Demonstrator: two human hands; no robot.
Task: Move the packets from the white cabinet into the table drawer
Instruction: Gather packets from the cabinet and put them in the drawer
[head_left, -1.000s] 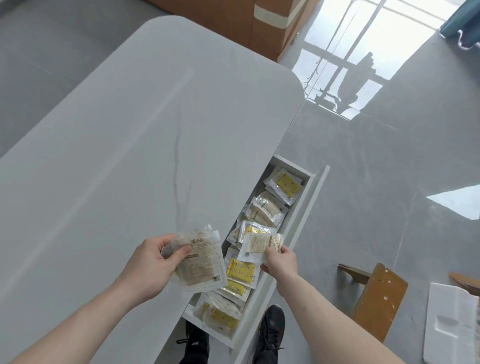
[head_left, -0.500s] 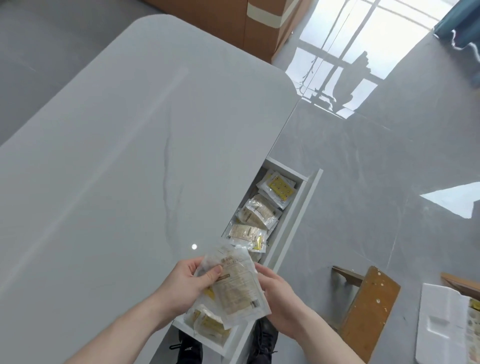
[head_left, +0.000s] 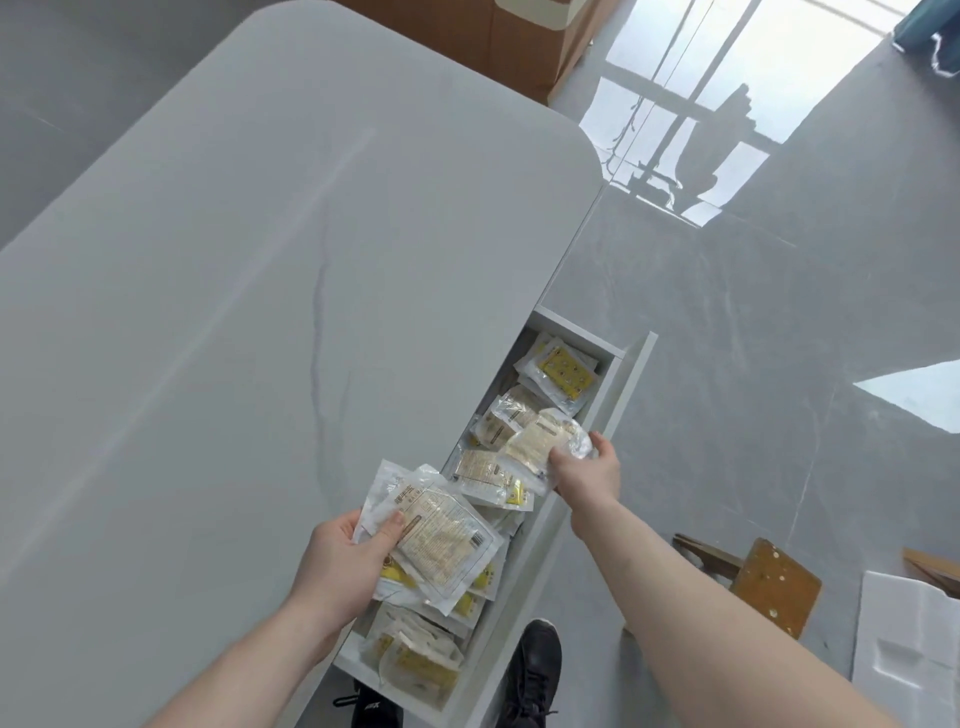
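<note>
While over the open drawer (head_left: 618, 395) | right hand (head_left: 589, 473) pinching one packet (head_left: 545, 441) above its middle | left hand (head_left: 343, 561) gripping a packet stack (head_left: 441, 535) at its near end

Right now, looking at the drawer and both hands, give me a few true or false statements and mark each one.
1. The table drawer is pulled open. True.
2. The left hand is empty. False: it holds a stack of packets.
3. The right hand grips a packet over the drawer. True.
4. The drawer holds no packets. False: several lie inside it.
5. Packets are spread over the tabletop. False: none lie on it.
</note>
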